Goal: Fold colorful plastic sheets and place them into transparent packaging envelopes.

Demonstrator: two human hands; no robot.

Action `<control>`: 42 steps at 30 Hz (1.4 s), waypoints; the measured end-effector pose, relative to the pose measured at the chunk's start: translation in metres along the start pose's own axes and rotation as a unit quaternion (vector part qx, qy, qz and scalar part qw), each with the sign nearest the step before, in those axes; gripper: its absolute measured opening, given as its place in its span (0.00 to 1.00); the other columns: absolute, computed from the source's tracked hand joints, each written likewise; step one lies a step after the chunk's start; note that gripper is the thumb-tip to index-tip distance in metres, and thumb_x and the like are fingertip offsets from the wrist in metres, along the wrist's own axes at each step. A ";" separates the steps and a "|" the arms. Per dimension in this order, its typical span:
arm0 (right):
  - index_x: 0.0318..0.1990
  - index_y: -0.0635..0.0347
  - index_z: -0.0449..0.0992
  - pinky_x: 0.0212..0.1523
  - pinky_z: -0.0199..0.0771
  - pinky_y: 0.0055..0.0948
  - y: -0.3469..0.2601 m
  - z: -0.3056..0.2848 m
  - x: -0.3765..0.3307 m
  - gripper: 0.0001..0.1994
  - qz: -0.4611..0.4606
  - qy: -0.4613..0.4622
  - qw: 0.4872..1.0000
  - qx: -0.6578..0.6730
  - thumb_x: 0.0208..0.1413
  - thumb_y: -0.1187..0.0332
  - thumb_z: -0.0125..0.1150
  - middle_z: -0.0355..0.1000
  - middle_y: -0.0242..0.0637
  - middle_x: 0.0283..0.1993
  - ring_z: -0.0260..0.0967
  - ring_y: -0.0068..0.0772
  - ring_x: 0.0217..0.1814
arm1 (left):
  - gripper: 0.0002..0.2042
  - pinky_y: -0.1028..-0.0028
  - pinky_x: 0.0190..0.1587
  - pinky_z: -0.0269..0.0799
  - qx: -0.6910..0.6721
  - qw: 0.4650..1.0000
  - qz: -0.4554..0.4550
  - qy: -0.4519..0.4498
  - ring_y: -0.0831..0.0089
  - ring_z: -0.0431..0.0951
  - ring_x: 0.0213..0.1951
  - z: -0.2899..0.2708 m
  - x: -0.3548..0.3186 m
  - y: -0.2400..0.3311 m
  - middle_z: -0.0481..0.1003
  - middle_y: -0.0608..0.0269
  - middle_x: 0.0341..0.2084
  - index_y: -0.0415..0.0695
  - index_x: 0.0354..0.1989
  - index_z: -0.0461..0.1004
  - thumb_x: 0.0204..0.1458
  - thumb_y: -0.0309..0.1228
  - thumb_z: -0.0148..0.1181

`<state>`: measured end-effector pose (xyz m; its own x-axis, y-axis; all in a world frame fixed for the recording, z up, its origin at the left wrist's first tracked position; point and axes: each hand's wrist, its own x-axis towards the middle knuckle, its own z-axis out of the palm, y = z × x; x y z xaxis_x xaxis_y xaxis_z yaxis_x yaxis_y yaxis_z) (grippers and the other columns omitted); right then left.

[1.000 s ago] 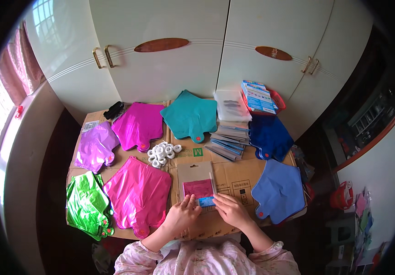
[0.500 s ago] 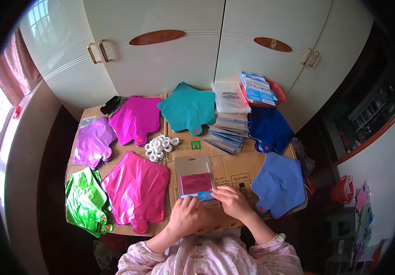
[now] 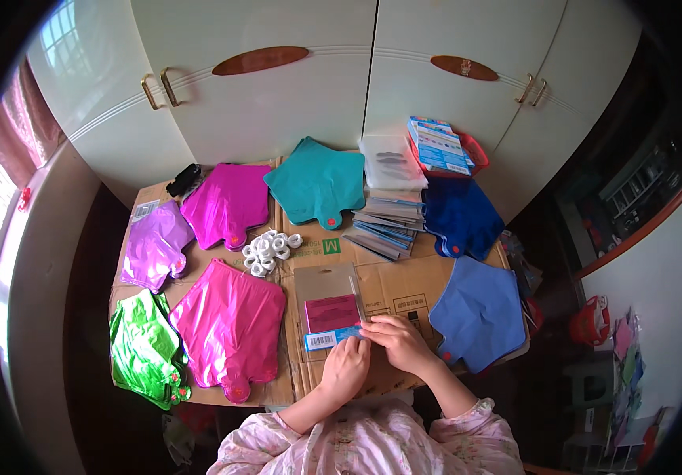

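Note:
A clear plastic packet (image 3: 327,279) lies on the cardboard in front of me, with a folded magenta foil piece (image 3: 331,314) and a blue-and-white card strip along its lower end. My right hand (image 3: 401,343) is closed at the packet's lower right corner, thumb and fingertips on its edge. Just beside those fingertips, my left hand (image 3: 347,367) is curled closed against the packet's lower edge. Whatever its fingers pinch is hidden beneath them.
Star-shaped foil stacks surround the packet: pink (image 3: 230,328), green (image 3: 147,344), lilac (image 3: 153,245), magenta (image 3: 226,204), teal (image 3: 316,182), navy (image 3: 464,218) and blue (image 3: 480,313). White ribbon rolls (image 3: 266,252), filled packets (image 3: 388,226), clear bags (image 3: 392,161) and a red basket (image 3: 477,150) stand farther back.
My left hand has moved right from over the card strip to the packet's lower right corner, uncovering the strip's left part. My right hand stays at that corner.

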<state>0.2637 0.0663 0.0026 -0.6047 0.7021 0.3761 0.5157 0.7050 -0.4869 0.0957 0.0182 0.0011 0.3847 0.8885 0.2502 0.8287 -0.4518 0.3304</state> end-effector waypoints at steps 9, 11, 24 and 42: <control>0.46 0.59 0.77 0.56 0.65 0.35 -0.008 -0.012 0.004 0.19 -0.027 -0.015 0.999 -0.022 0.40 0.74 0.60 0.72 0.32 0.53 0.66 0.33 0.56 | 0.03 0.65 0.34 0.69 -0.066 0.997 -0.016 0.035 0.59 0.70 0.32 0.001 0.000 -0.004 0.68 0.56 0.26 0.40 0.29 0.68 0.47 0.24 0.53; 0.45 0.59 0.77 0.56 0.66 0.34 -0.012 -0.012 0.004 0.18 -0.027 -0.011 0.999 -0.034 0.41 0.73 0.61 0.72 0.32 0.52 0.67 0.33 0.56 | 0.03 0.62 0.35 0.67 -0.135 0.988 -0.027 0.067 0.57 0.69 0.32 -0.001 -0.003 -0.008 0.68 0.56 0.26 0.40 0.29 0.68 0.47 0.24 0.55; 0.40 0.57 0.80 0.49 0.70 0.31 -0.011 0.001 0.000 0.12 -0.049 0.034 0.996 -0.066 0.45 0.69 0.67 0.76 0.30 0.46 0.70 0.30 0.51 | 0.05 0.77 0.26 0.69 -0.343 0.891 -0.191 0.228 0.76 0.70 0.21 -0.077 -0.075 -0.086 0.68 0.61 0.22 0.41 0.40 0.62 0.59 0.25 0.49; 0.26 0.57 0.75 0.37 0.72 0.32 -0.004 0.010 0.011 0.06 -0.002 0.052 0.998 0.044 0.44 0.69 0.67 0.74 0.31 0.33 0.71 0.33 0.35 | 0.05 0.67 0.29 0.71 -0.097 0.983 -0.116 0.103 0.63 0.74 0.26 -0.054 -0.045 -0.069 0.74 0.63 0.21 0.43 0.21 0.73 0.41 0.28 0.63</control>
<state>0.2492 0.0709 0.0010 -0.5386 0.7091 0.4551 0.4548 0.6993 -0.5514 -0.0009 0.0056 0.0162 0.0861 0.9434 0.3203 0.7838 -0.2626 0.5628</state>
